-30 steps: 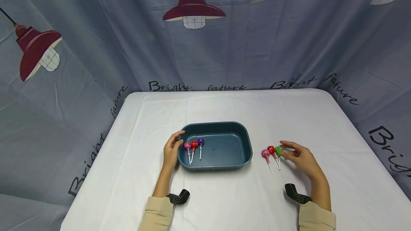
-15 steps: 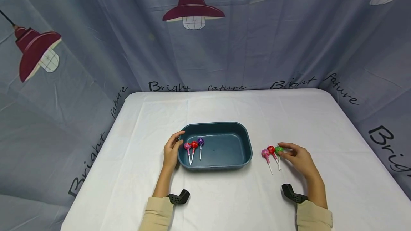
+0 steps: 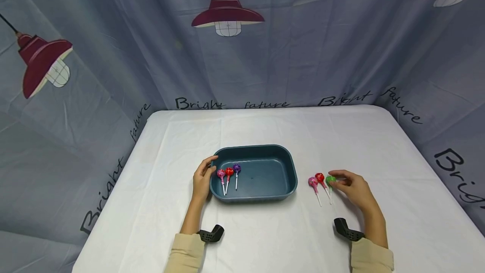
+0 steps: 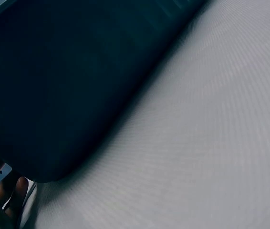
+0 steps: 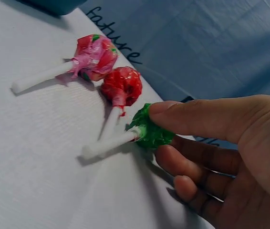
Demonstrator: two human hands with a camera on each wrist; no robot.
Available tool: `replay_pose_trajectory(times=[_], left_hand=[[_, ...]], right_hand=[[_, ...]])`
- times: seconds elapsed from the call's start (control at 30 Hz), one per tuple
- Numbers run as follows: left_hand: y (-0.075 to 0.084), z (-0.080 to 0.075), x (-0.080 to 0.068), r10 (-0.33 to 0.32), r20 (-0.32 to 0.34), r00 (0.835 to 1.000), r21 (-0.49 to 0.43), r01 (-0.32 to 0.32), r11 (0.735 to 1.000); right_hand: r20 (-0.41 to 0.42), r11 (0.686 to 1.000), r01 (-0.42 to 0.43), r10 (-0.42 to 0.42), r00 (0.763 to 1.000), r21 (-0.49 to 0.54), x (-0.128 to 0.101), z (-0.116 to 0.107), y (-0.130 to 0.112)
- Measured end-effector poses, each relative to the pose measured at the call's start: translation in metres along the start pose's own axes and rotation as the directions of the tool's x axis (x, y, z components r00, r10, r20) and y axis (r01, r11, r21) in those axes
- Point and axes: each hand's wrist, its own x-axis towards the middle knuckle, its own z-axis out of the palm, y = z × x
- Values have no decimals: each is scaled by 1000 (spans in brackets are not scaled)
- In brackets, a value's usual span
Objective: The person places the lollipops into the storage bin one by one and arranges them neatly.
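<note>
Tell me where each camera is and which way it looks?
Head: sits up high, looks forward and down at the table, the tray and lollipops; both hands and sleeves show.
Left wrist: sits low by the left hand, looks along the tray's dark wall; only fingertips show.
Right wrist: sits by the right hand, looks at three lollipops on the cloth; thumb and fingers touch the green lollipop.
Shared: head and right wrist both show the green lollipop; head and left wrist both show the tray.

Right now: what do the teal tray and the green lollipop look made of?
Teal tray: likely moulded plastic, smooth semi-matte; rounded corners, one even colour. Green lollipop: head in crinkled, slightly glossy wrapper, film or foil unclear; plain white matte stick, paper or plastic. The right hand pinches its head.
</note>
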Motion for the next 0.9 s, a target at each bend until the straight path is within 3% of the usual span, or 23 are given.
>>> replay_pose_trajectory(times=[0.4,0.57,0.9], left_hand=[[-1,-1,0,13,-1,1000,19,-13,1000],[-1,-1,-1,6,-2,1000,15,-6,1000],[0,0,0,3,-10,1000,28,-2,1000]], right_hand=[[75,998,-64,62,995,24,-6,-11,0],[116,992,-90,79,990,93,-9,-15,-4],[137,944,78,-128,982,320,-13,-18,-23]])
